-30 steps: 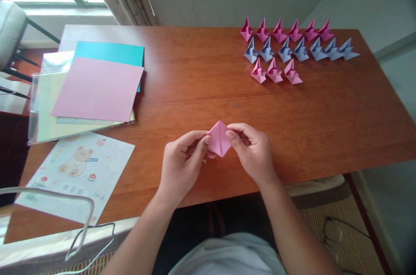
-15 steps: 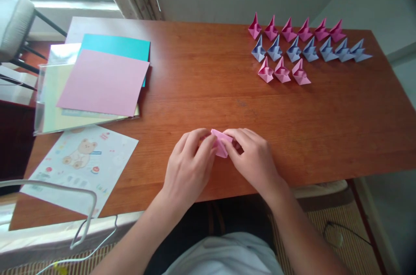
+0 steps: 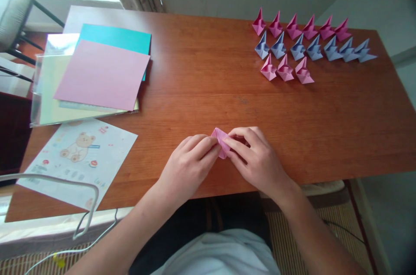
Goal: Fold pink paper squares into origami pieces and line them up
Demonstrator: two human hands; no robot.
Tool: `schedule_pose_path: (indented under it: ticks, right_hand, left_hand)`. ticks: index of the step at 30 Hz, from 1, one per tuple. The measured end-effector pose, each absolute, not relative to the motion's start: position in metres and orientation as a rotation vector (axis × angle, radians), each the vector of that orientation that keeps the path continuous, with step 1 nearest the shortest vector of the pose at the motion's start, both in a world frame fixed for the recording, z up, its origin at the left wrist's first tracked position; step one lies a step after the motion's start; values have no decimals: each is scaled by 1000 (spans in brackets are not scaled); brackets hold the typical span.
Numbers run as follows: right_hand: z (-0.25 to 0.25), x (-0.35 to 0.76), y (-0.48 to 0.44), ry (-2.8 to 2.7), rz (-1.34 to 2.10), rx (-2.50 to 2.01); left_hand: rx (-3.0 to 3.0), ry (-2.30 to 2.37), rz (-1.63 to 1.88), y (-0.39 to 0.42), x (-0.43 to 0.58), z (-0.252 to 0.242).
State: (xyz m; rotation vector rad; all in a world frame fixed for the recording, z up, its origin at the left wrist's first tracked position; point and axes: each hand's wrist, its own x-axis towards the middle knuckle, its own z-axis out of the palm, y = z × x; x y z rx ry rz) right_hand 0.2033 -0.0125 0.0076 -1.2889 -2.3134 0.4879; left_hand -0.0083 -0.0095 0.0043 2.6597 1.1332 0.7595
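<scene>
Between my hands, just above the table's front part, is a small folded piece of pink paper [image 3: 222, 139]. My left hand [image 3: 191, 163] pinches its left side with thumb and fingertips. On the other side, my right hand [image 3: 258, 158] grips the right edge, its index finger lying across the front. Fingers cover parts of the paper, so its full shape is hidden. Folded paper figures stand in rows at the far right: dark pink ones [image 3: 293, 28] at the back, blue ones [image 3: 297, 49] in the middle and three light pink ones [image 3: 285, 70] in front.
On the left of the wooden table [image 3: 188, 71] lie a pink sheet [image 3: 104, 75], a teal sheet [image 3: 120, 38] and a clear packet of paper [image 3: 48, 93]. Nearer me is a bear-printed sheet [image 3: 107, 145], partly crossed by a white bent tube [image 3: 65, 181]. A chair [image 3: 14, 19] stands beyond.
The pink paper has turned slightly between my fingers. My right index finger has shifted onto its front and the right thumb lower. The whole view has moved a little.
</scene>
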Motion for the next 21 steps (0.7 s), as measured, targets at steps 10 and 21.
schedule_pose_path:
  ticks: [10,21]
  right_hand:
    - [7,220,1,-2412,485,-1112]
    - [6,215,-3,-2337,493,-1182]
  left_hand:
    - [2589,1113,793,-12,-14,3]
    - [2532,1214,809,-12,-11,4]
